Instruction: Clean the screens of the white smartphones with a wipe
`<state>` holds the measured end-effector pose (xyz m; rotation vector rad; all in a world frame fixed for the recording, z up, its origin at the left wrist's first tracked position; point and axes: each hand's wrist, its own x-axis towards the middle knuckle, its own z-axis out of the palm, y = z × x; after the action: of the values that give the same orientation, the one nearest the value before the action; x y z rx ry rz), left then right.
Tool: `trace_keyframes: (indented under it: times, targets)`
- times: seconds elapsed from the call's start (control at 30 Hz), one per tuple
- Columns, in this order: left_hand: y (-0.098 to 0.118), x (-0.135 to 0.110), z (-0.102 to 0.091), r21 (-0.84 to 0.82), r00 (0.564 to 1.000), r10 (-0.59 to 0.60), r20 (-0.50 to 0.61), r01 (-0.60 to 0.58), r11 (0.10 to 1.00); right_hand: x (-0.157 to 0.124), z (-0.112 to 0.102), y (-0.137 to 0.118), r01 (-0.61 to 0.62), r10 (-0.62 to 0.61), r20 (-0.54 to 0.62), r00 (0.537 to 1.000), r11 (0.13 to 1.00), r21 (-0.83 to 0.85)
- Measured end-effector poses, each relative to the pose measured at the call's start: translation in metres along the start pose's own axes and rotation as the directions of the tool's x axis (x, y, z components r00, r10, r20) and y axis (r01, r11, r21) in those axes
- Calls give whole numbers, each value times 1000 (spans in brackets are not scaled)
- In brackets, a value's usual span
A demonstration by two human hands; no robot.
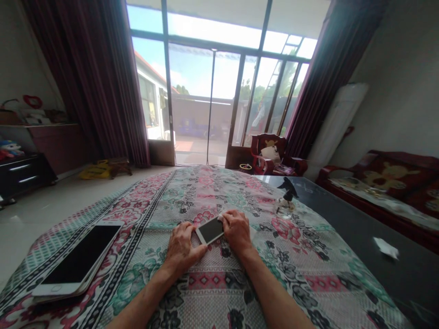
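A small white phone (210,230) with a dark screen lies on the flowered cloth (219,283) in front of me. My left hand (181,248) holds its near left corner, thumb against the edge, fingers curled. My right hand (236,230) grips its right end with bent fingers. A larger white phone (79,259), screen dark and facing up, rests on the cloth at the near left, apart from both hands.
A dark glossy table (370,237) extends right of the cloth, with a small glass bottle with a dark top (285,201) and a white scrap (387,248) on it. A red sofa (394,187) and a wooden chair (270,153) stand beyond.
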<state>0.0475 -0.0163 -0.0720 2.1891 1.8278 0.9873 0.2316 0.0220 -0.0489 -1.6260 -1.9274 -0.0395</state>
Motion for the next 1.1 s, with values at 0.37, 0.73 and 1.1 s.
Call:
trace_keyframes:
  times: [0.37, 0.73, 1.1]
  targets:
    - [0, -1, 5, 28, 1000, -22, -11, 22, 999, 4, 9, 13, 31, -21, -68, 997, 986, 162]
    - [-23, 9, -22, -101, 992, 31, 124, -19, 995, -5, 4, 0, 49, -49, 0, 999, 994, 100]
    - [-37, 7, -24, -111, 994, 65, 84, -56, 992, 1, -3, -25, 228, -227, -22, 974, 962, 150]
